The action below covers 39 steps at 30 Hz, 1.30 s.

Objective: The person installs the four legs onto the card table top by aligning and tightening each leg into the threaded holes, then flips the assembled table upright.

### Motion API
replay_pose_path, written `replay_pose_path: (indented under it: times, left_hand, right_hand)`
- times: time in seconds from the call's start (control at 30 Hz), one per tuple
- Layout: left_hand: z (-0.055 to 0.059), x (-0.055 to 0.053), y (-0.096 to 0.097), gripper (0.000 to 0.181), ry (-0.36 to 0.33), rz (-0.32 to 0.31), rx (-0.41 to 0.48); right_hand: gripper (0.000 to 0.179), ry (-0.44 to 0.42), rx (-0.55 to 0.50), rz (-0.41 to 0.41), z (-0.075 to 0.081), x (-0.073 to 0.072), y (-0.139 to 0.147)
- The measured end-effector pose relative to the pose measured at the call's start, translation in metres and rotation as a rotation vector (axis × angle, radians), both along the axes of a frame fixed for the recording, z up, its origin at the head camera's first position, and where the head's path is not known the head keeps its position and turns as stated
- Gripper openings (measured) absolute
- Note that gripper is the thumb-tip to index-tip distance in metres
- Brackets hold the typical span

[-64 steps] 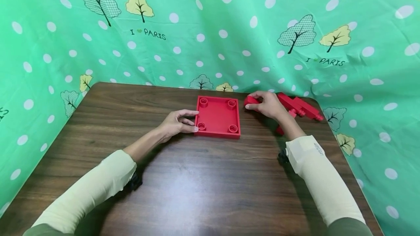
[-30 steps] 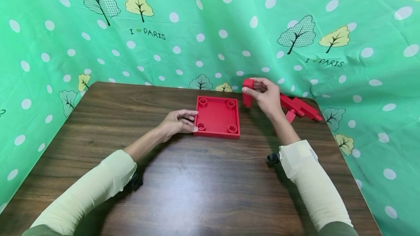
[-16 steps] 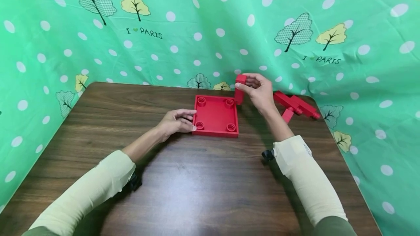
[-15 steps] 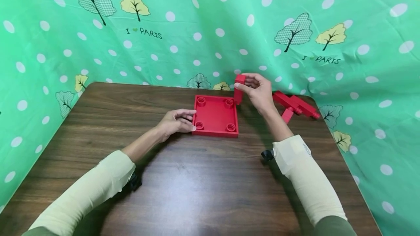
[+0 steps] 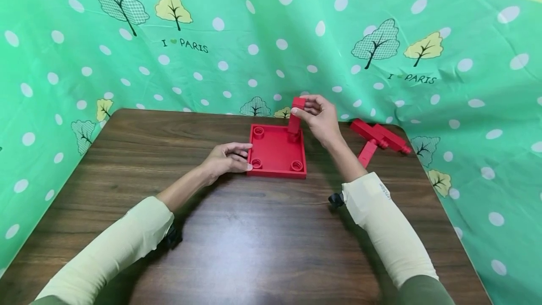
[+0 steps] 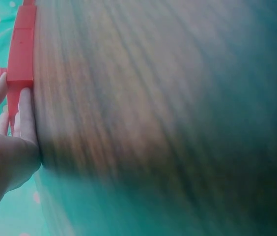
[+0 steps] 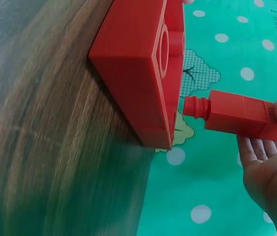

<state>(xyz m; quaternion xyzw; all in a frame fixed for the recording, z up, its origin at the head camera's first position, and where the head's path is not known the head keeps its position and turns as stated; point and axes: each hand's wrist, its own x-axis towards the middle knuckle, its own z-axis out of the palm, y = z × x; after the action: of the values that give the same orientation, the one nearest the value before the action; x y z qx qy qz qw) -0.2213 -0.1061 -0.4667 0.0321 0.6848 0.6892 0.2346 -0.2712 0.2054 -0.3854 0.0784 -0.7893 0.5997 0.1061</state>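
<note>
In the head view, a red square panel (image 5: 277, 149) lies flat on the table, with a raised rim and a round socket at each corner. My left hand (image 5: 220, 161) touches its left edge with nearly straight fingertips and thumb; in the left wrist view, that hand's fingers (image 6: 26, 113) lie against the panel's side. My right hand (image 5: 322, 119) pinches a red table leg (image 5: 296, 114) upright over the far right socket. The right wrist view shows the leg's ridged end (image 7: 196, 106) pointing toward the panel, with a gap between them.
Several more red legs (image 5: 366, 129) lie in a loose cluster at the table's far right corner. A green dotted curtain (image 5: 228, 46) hangs behind the table (image 5: 237, 239) and along its sides.
My right hand has picked up a leg right of the panel, turned it upright and brought it left over the far right socket. My left hand keeps its place at the panel's edge.
</note>
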Motion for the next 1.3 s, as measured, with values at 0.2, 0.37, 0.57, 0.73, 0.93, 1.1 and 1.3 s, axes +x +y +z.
replay_pose_path:
  times: [0.2,0.37,0.57,0.73,0.93,1.1,1.3]
  left_hand:
    - [0.000,0.000,0.001,0.076,-0.002,-0.010,0.001]
    - [0.001,0.001,0.000,0.077,-0.001,-0.010,-0.003]
    - [0.001,0.002,0.001,0.077,0.013,-0.014,-0.004]
    - [0.000,0.001,0.000,0.077,0.018,-0.018,-0.005]
    - [-0.001,-0.001,0.000,0.076,0.022,-0.022,-0.002]
    - [-0.002,0.000,-0.001,0.076,0.018,-0.023,-0.003]
    - [-0.003,0.000,0.000,0.076,0.020,-0.027,-0.010]
  right_hand:
    - [0.048,-0.015,0.029,0.021,0.000,0.001,-0.010]
    - [0.048,-0.049,0.031,0.040,0.000,0.001,-0.018]
    - [0.049,-0.080,0.008,0.052,0.000,0.001,-0.027]
    - [0.047,-0.074,-0.010,0.061,0.001,-0.002,-0.036]
    - [0.044,-0.079,0.006,0.047,0.002,-0.005,-0.046]
    - [0.044,-0.053,-0.016,0.063,0.002,-0.007,-0.054]
    - [0.045,-0.068,-0.052,0.065,-0.004,-0.010,-0.062]
